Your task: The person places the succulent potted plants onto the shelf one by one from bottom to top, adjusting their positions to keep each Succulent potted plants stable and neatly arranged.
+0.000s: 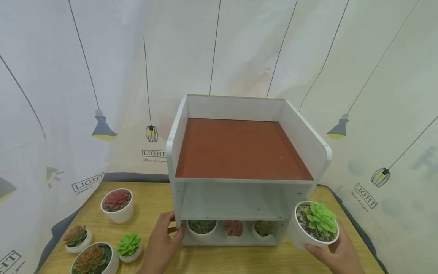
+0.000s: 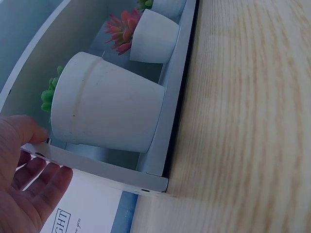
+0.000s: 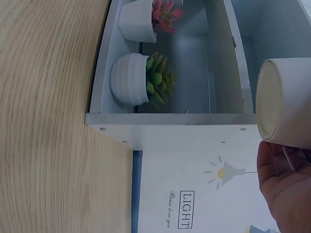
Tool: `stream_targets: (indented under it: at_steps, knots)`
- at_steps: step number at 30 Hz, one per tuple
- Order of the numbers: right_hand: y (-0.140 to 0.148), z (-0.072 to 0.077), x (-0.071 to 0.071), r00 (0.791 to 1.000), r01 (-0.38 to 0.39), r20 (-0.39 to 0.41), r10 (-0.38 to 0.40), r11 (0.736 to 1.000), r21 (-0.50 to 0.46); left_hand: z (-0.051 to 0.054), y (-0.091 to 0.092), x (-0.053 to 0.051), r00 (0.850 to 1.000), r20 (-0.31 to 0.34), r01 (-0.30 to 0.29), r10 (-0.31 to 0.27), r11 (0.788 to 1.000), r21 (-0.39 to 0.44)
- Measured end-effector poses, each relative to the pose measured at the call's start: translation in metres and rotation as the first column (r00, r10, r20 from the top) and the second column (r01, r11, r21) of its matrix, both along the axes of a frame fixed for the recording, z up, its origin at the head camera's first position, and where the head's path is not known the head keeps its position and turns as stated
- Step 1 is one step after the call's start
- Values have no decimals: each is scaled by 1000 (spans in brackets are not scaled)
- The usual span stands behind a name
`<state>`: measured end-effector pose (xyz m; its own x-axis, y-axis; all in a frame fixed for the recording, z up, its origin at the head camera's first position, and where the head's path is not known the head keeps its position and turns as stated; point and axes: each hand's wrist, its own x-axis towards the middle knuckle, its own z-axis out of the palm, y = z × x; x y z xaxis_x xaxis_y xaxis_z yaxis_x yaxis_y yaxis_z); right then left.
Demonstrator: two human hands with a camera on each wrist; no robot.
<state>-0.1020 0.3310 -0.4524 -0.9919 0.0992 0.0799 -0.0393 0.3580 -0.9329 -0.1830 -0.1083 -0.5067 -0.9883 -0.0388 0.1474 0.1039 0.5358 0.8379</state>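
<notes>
A white shelf unit with a brown top board [image 1: 243, 150] stands mid-table. My left hand [image 1: 162, 239] grips its lower left side panel, thumb at the front edge and fingers outside, as the left wrist view shows [image 2: 24, 170]. My right hand [image 1: 337, 253] holds a white pot with a bright green succulent [image 1: 316, 224], raised beside the unit's right front; its bare base shows in the right wrist view [image 3: 269, 99]. On the bottom shelf stand a large white pot [image 2: 109, 104], a small pot with a red plant [image 3: 138, 20] and a ribbed pot with a green plant [image 3: 130, 79].
On the wooden table [image 1: 147, 194] at the left stand a pot with a dark red succulent [image 1: 118, 205], a small bright green one [image 1: 129, 247], a small reddish-green one [image 1: 78, 239] and a larger orange-green one [image 1: 94, 260]. A printed curtain [image 1: 126, 76] hangs behind.
</notes>
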Motion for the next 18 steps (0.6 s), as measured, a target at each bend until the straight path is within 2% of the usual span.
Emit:
stream_targets:
  at_steps: [5,12,18]
  knots:
    - [-9,1,0,1000,-5,-2,5,1000,-11,-2,0,-1,1000,-10,3,-3,1000,-11]
    - [-24,5,-2,998,0,59,-1,1000,22,-1,-2,1,1000,-23,5,-6,1000,-11]
    - [-40,8,-4,998,-32,53,31,999,19,-1,-3,1,1000,-23,5,-6,1000,-12]
